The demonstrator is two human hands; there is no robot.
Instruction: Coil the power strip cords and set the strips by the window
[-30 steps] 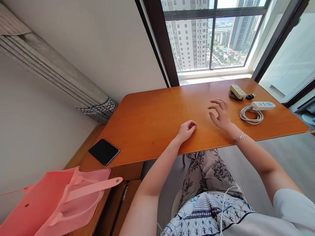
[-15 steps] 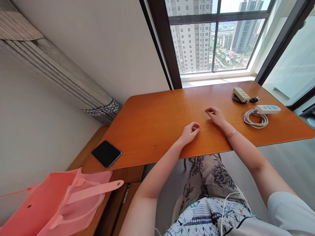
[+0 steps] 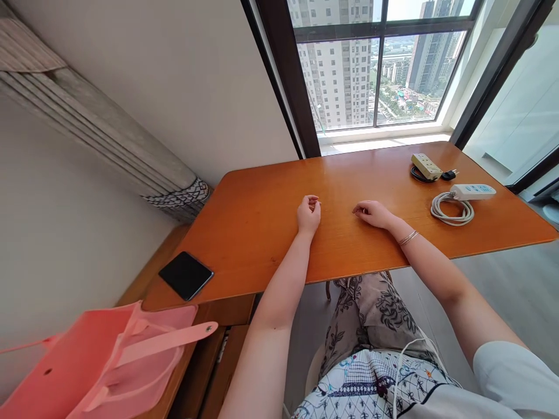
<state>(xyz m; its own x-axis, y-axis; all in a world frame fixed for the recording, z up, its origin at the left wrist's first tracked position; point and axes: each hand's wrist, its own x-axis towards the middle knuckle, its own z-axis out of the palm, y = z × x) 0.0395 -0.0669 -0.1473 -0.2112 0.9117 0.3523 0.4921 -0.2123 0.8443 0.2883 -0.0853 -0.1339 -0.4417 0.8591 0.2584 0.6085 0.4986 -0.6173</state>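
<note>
My left hand (image 3: 309,215) hovers over or rests on the middle of the brown wooden table (image 3: 253,233); which of the two I cannot tell. Its fingers are curled in towards the palm, and nothing shows in them. To its right, my right hand (image 3: 374,214) lies low over the tabletop, palm down, with loosely bent fingers a little apart and no object visible in them. A thin bracelet (image 3: 409,237) circles the right wrist. Nearest on the right are a white power strip (image 3: 473,191) and its coiled grey cable (image 3: 452,218).
A beige power strip (image 3: 427,166) with a black cord and plug (image 3: 449,174) sits at the far right. A black tablet (image 3: 186,275) lies at the table's left end. Below it is an open pink bag (image 3: 100,355). A window (image 3: 379,81) and a gathered curtain (image 3: 117,134) border the table.
My left hand has moved left and farther from me, turning upward. My right hand has shifted slightly left and nearer to me. The objects on the table have stayed in place.
</note>
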